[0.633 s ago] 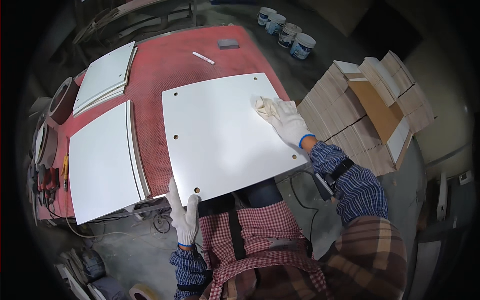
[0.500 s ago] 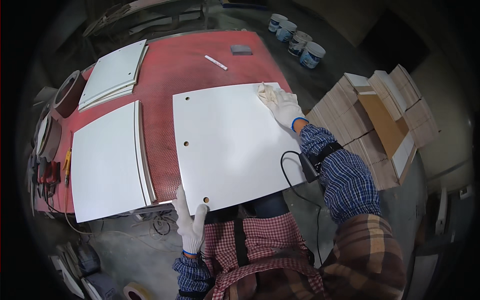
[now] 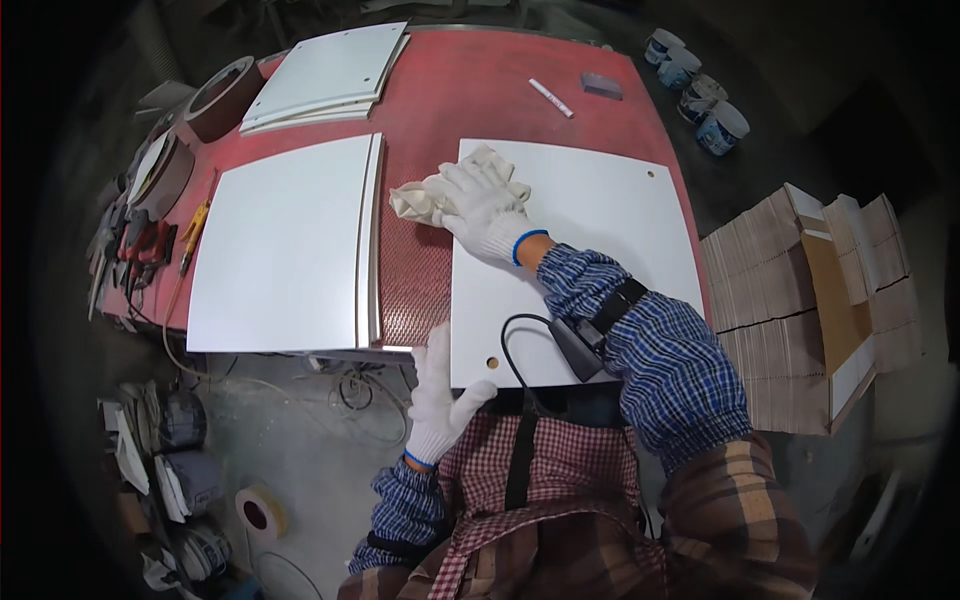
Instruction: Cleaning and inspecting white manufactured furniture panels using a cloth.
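Observation:
A white panel (image 3: 590, 220) with round holes near its edges lies on the red textured table. My right hand (image 3: 487, 215), in a white knit glove with a blue cuff, presses a crumpled cream cloth (image 3: 412, 203) onto the panel's far left part. Some of the cloth hangs past the left edge. My left hand (image 3: 440, 395), gloved alike, is at the near left corner of the panel, thumb spread from the fingers and nothing in it. The fingers stand along the panel's edge; whether they touch it I cannot tell.
Left of the panel lies a stack of white boards (image 3: 285, 245), with another stack (image 3: 325, 75) behind. A white marker (image 3: 550, 98) and a grey block (image 3: 601, 86) lie at the back. Abrasive rolls (image 3: 222, 100) and a yellow air gun (image 3: 196, 225) line the left. Board stacks (image 3: 765, 290) stand right.
My right hand has swept the cloth from the panel's far right corner to its left edge. My left hand stays by the near left corner. The whole view has shifted.

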{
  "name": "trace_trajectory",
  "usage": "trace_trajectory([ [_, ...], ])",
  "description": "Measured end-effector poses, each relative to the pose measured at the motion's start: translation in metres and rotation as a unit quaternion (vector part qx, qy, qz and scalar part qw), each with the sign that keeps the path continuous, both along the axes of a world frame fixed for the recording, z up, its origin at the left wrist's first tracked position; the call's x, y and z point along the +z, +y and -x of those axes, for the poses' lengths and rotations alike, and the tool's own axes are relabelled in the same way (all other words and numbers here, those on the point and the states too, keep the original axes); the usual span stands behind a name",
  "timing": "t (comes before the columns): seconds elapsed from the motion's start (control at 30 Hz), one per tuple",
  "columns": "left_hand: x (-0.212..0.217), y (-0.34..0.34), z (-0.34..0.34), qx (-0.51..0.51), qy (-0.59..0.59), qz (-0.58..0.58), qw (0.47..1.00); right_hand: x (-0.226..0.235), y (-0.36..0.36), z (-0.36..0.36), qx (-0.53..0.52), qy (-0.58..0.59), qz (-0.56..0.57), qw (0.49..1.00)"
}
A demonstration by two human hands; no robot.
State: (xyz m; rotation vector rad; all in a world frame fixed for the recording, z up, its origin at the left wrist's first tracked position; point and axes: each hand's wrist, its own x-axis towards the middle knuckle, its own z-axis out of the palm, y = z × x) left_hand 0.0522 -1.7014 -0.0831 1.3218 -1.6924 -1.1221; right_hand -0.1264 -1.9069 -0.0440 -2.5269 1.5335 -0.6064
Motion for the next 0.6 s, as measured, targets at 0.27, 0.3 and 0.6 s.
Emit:
trace_trajectory([
  [0.27, -0.044, -0.01, -0.017, -0.168, -0.22, -0.258, 0.926, 0.001, 0.182, -0.03, 0.139, -0.07, 0.005, 0.988],
  [0.3, -0.068, 0.003, -0.019, -0.103, 0.118, -0.303, 0.94, 0.003, 0.194, -0.025, 0.15, -0.099, -0.022, 0.984],
  [0.6, -0.005, 0.002, -0.003, -0.019, -0.131, 0.073, 0.988, 0.0, 0.224, 0.206, -0.31, -0.009, 0.001, 0.951],
])
